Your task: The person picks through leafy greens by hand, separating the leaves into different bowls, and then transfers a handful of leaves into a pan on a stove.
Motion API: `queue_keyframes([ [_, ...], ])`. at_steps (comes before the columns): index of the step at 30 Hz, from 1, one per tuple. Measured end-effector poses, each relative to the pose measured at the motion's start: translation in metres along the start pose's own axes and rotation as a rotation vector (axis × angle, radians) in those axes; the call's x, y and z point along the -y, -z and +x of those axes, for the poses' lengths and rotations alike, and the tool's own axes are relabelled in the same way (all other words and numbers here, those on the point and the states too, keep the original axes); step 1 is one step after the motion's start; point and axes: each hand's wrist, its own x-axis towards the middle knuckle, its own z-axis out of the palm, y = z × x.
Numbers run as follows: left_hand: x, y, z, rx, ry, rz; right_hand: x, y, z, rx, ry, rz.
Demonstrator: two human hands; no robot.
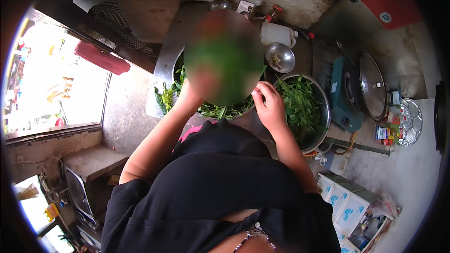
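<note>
A round blur covers the middle of the view. Leafy greens [225, 111] show below it, in a wide round vessel mostly hidden by the blur. My left hand [191, 93] reaches in from the left over these greens, its fingers lost in the blur. At the blur's right edge is my right hand [270, 107], thumb and fingertips bent close together; whether anything is between them is unclear. Just beyond this hand a large metal basin [327, 112] holds more loose green leaves [299, 100]. Some leafy stems [164, 98] lie at the left on the metal counter [153, 107].
Behind the basin sit a small metal bowl [285, 56] with pale pieces in it and a white plastic jug [276, 34]. To the right are a teal gas stove [339, 95], a round lid [372, 86] and a drawer unit [346, 200]. A window [56, 77] opens at left.
</note>
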Motion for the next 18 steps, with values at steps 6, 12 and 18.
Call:
queue_keyframes([
  [6,-0.021,0.021,-0.021,-0.052,0.246,-0.569,0.041,-0.038,0.038,0.132,0.038,0.148],
  [12,-0.016,0.02,-0.021,-0.169,0.409,-0.793,0.038,-0.045,0.034,0.194,0.061,-0.034],
  [18,-0.014,0.03,-0.029,-0.215,0.29,-0.217,0.031,-0.037,0.024,0.224,0.025,-0.063],
])
